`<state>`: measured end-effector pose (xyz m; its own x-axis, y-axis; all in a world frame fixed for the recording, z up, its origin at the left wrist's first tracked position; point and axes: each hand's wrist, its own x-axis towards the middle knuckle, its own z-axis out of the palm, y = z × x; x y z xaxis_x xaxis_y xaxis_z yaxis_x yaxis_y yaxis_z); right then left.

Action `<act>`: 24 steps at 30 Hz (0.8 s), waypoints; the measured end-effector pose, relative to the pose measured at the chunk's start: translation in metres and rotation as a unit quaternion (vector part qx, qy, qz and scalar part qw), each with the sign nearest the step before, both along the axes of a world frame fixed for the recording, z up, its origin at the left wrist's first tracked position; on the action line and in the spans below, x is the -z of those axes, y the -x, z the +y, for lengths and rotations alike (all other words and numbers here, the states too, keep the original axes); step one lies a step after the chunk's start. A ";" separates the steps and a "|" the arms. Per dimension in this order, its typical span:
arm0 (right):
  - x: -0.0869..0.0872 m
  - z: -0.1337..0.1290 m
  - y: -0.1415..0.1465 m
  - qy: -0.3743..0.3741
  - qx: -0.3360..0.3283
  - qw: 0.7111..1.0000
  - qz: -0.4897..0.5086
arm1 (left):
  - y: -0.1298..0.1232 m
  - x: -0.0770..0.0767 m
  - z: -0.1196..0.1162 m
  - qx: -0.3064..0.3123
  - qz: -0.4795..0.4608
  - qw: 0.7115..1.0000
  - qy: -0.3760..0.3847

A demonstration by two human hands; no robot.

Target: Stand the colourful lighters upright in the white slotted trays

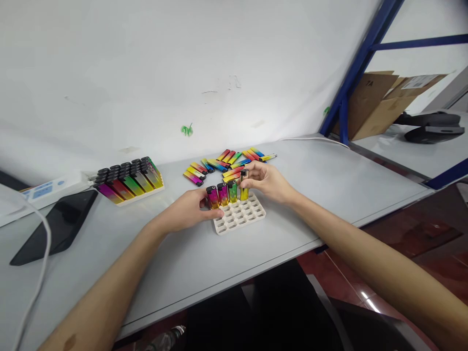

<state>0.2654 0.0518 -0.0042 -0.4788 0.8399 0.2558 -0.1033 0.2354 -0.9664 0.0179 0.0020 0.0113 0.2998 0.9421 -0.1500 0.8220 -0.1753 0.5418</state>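
A white tray (240,218) with rows of slots lies on the grey table. Along its back row stand a purple lighter (212,197), a magenta lighter (223,194) and a green lighter (232,191), all upright. My right hand (268,181) pinches a yellow lighter (244,192) near its black top, upright at the right of that row; whether its base sits in a slot I cannot tell. My left hand (190,209) grips the tray's left end, thumb on its top face, fingers partly hidden behind the purple lighter.
Loose colourful lighters (226,163) lie behind the tray. A full tray of lighters (127,180) stands at the left, near a black tablet-like slab (54,226), a white power strip (47,190) and a white cable (46,243). Cardboard boxes (380,105) stand beyond the blue frame (343,112).
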 end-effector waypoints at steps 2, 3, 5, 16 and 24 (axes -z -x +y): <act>0.003 0.001 0.002 -0.021 0.000 1.000 0.002 | 0.000 0.000 0.000 0.003 0.001 1.000 0.000; 0.004 0.002 0.002 -0.032 -0.002 0.999 -0.002 | 0.000 0.000 0.000 0.003 -0.002 1.000 0.001; 0.006 0.003 0.002 -0.051 -0.004 0.999 -0.012 | 0.000 0.000 0.000 -0.002 -0.005 1.000 0.002; 0.003 0.001 -0.001 -0.141 0.032 0.982 -0.121 | 0.000 0.001 0.001 -0.017 0.013 1.000 -0.021; 0.002 0.005 -0.006 -0.173 0.052 0.969 -0.169 | -0.001 0.000 0.000 -0.014 0.002 1.000 -0.010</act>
<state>0.2711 0.0569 -0.0065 -0.5016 0.7804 0.3733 0.2475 0.5429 -0.8025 0.0188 0.0018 0.0114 0.2723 0.9531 -0.1324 0.8295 -0.1628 0.5343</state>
